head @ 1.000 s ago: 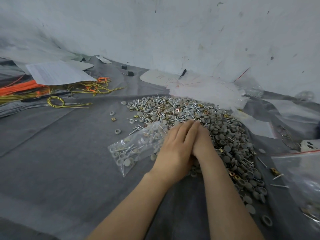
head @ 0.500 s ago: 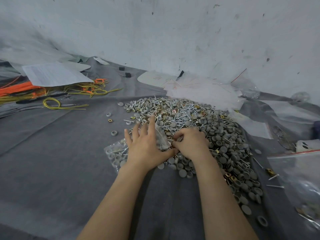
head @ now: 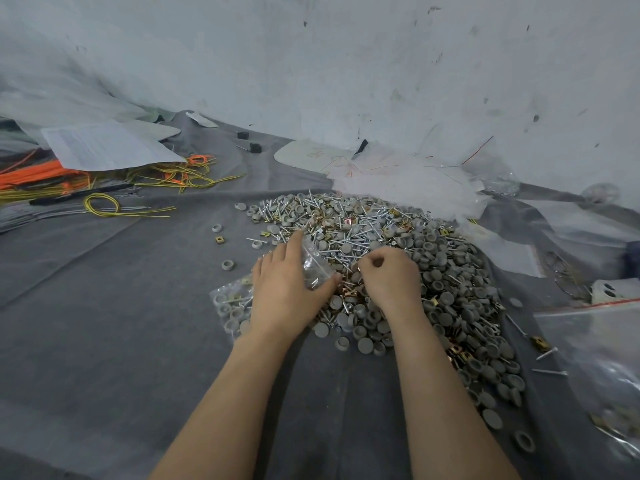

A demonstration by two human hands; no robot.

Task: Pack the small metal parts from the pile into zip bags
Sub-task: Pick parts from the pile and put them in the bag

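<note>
1. The worktop [head: 104,306], draped in grey cloth, carries everything I can see.
2. The pile [head: 415,244] of small metal parts [head: 349,237] (screws, grey caps, brass clips) sprawls across its middle and right.
3. A partly filled zip bag [head: 228,303] lies at the pile's left edge, mouth toward the heap.
4. The left hand [head: 287,296] lies flat on that bag, fingers straight, thumb spread at the mouth.
5. The right hand [head: 388,282] curls into the pile beside the mouth, apparently pinching parts; the catch itself is hidden.
6. I judge this mid-filling. Next I'd lift the bag's lip, then feed the pinch inside.
</note>
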